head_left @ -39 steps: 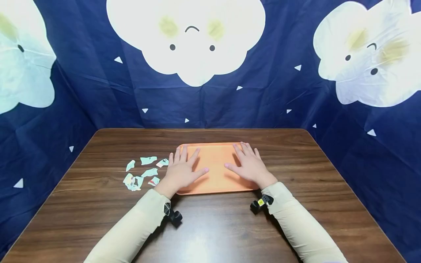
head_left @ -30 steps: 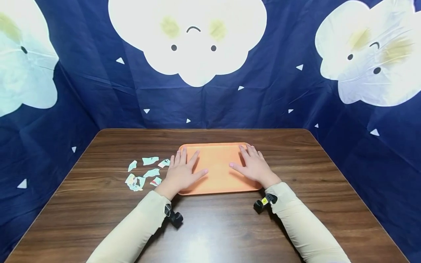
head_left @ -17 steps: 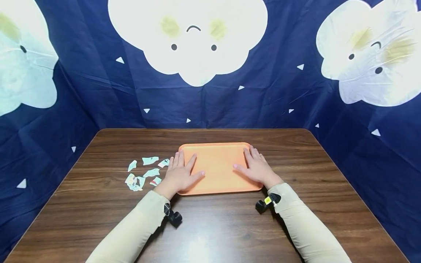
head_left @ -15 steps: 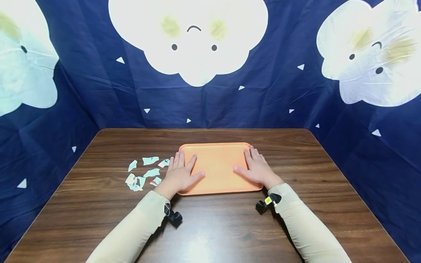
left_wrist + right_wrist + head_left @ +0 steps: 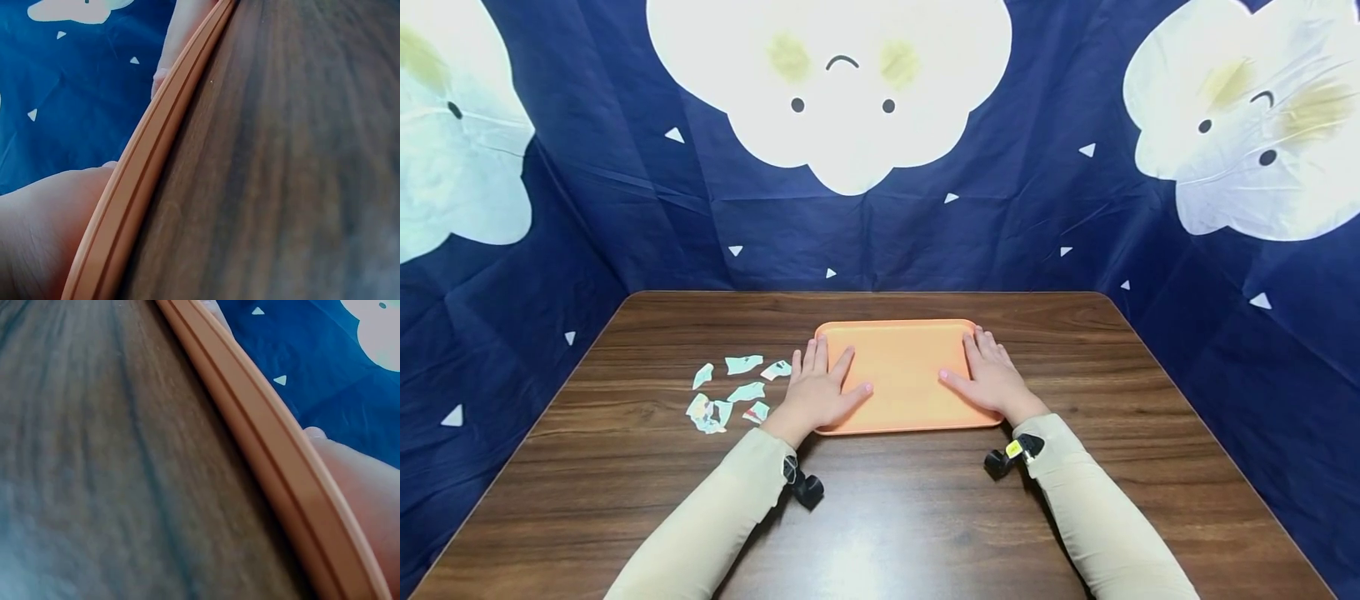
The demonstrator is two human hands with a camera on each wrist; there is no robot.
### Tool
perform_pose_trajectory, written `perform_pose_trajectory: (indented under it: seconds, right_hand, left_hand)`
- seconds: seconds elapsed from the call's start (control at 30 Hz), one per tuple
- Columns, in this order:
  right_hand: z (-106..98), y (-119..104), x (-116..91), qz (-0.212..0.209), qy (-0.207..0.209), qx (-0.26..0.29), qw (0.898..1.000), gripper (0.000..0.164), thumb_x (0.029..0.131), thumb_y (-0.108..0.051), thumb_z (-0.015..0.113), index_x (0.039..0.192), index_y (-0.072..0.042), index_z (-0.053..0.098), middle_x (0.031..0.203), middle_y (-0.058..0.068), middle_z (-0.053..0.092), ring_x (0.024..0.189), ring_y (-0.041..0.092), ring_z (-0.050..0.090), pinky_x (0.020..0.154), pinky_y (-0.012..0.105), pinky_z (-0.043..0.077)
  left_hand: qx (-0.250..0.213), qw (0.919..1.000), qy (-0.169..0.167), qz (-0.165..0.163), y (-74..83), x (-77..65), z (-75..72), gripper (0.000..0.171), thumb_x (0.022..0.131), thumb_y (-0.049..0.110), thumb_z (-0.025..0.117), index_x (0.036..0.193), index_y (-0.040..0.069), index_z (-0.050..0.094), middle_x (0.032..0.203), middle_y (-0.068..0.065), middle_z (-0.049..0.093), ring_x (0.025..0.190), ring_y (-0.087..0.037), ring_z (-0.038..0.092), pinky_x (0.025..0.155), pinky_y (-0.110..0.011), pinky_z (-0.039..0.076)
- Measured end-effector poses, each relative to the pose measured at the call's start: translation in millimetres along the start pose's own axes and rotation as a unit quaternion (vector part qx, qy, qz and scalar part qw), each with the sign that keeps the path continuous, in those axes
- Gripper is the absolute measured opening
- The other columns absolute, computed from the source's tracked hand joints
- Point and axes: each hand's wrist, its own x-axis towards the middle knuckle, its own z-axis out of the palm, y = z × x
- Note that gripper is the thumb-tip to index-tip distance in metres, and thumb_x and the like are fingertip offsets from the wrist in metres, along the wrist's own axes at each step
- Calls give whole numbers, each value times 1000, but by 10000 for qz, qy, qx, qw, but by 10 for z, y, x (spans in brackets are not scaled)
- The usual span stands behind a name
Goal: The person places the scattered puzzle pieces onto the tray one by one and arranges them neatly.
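An orange tray (image 5: 898, 375) lies flat on the wooden table in the head view. My left hand (image 5: 816, 392) rests over its left end, fingers straight and spread, thumb pointing inward. Over the right end lies my right hand (image 5: 992, 379), likewise with straight fingers and the thumb on the tray. Each wrist view shows the tray's side wall close up: the rim (image 5: 134, 181) in the left one, the rim (image 5: 275, 444) in the right one, with part of a hand behind it. Beside my left hand are several torn pale-green paper pieces (image 5: 746, 392), some with printed colours.
The brown wooden table (image 5: 880, 517) has its far edge behind the tray. A dark blue curtain (image 5: 865, 237) with white clouds and small triangles encloses the back and sides. A small black camera sits on each wrist.
My hands came down onto the tray's ends, the right one moving outward to the right. Since half a second ago the tray has shifted slightly right and away, together with both hands.
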Motion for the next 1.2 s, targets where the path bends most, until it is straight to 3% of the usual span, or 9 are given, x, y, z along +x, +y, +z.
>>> perform_pose_trajectory:
  seconds: [0.17, 0.37, 0.47, 0.63, 0.9, 1.2]
  right_hand:
    - [6, 84, 22, -134, 578, 469, 9971, 89, 98, -58, 52, 158, 2, 24, 163, 26, 21, 151, 42, 18, 119, 62, 12]
    - [-66, 183, -6, -237, 1414, 751, 9868, 67, 101, -46, 55, 150, -1, 45, 151, 23, 46, 139, 40, 44, 113, 55, 34]
    - [-94, 251, -34, -168, 1591, 685, 9847, 64, 101, -47, 54, 146, -1, 51, 147, 21, 51, 135, 39, 49, 110, 54, 39]
    - [-111, 362, -88, -82, 1392, 583, 9885, 69, 100, -51, 53, 149, -3, 47, 149, 24, 48, 137, 41, 46, 111, 56, 37]
    - [-113, 456, -201, -114, 943, 665, 9933, 78, 98, -54, 56, 154, -2, 38, 154, 27, 40, 143, 45, 36, 113, 60, 31]
    - [-73, 517, -368, -339, 244, 375, 9984, 98, 93, -59, 60, 157, 5, 23, 161, 27, 27, 151, 44, 17, 120, 60, 11]
  left_hand:
    - [-201, 9993, 297, 53, 10, -11, -7, 80, 97, 67, 43, 160, 19, 32, 164, -30, 4, 153, -45, 1, 119, -62, -2]
    - [-318, 9972, 668, 84, -78, -51, -4, 73, 99, 62, 44, 158, 21, 36, 164, -28, 14, 152, -46, 10, 119, -64, 0]
    - [-342, 9947, 963, 76, -172, -78, -42, 71, 99, 61, 45, 157, 20, 38, 162, -28, 21, 151, -47, 15, 118, -64, 2]
    - [-506, 9882, 1447, 82, -359, -137, -149, 67, 100, 53, 51, 154, 14, 43, 158, -31, 28, 147, -51, 22, 117, -68, 7]
    - [-620, 9845, 1627, -227, -666, -259, -249, 65, 101, 48, 50, 152, 10, 44, 157, -33, 29, 146, -53, 21, 117, -67, 7]
    - [-594, 9793, 1859, -544, -1029, -441, -363, 63, 102, 45, 50, 150, 5, 44, 153, -38, 30, 142, -57, 24, 113, -72, 9]
